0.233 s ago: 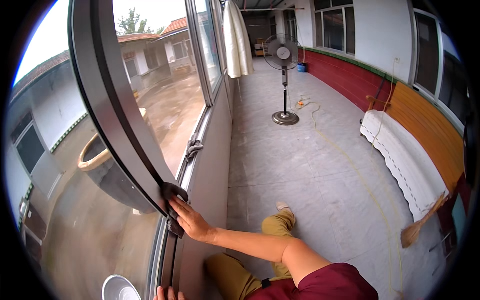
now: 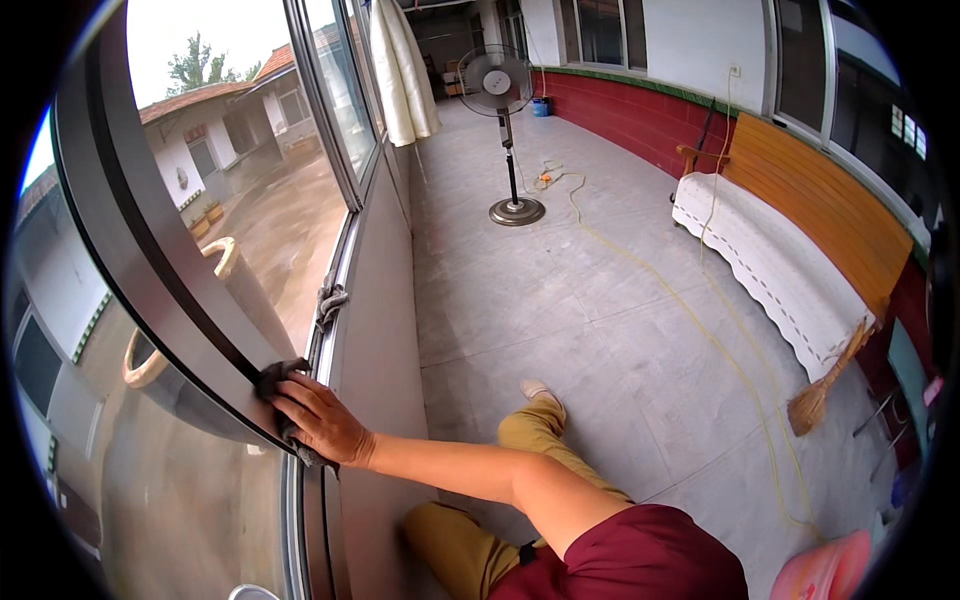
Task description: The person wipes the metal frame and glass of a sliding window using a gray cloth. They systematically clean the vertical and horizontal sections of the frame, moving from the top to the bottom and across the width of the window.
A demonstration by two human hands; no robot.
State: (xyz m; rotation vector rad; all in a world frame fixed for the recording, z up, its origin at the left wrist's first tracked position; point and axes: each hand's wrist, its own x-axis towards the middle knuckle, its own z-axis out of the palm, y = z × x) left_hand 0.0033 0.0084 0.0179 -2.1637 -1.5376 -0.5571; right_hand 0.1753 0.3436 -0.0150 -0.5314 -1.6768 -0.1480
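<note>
My right hand [image 2: 325, 422] presses a dark grey cloth [image 2: 283, 380] against the lower part of the metal window frame post [image 2: 185, 300]. Its fingers are bent over the cloth, and part of the cloth hangs out below the palm. My right arm reaches across to the left from a maroon sleeve. A second, bunched grey cloth [image 2: 330, 303] lies on the window sill [image 2: 345, 250], beyond the hand. My left hand is out of the picture.
Outside the glass stand a large pot [image 2: 190, 385] and, low down, a white rim [image 2: 252, 592]. Indoors are a standing fan [image 2: 497, 85], a yellow cord [image 2: 660, 275] across the floor, a bench with white cover [image 2: 760, 265], a broom [image 2: 825, 390] and a pink bucket [image 2: 825, 570].
The view has swung to the right, bringing the pink bucket in. My left hand has gone out of view at the bottom. My right hand stays on the cloth at the frame.
</note>
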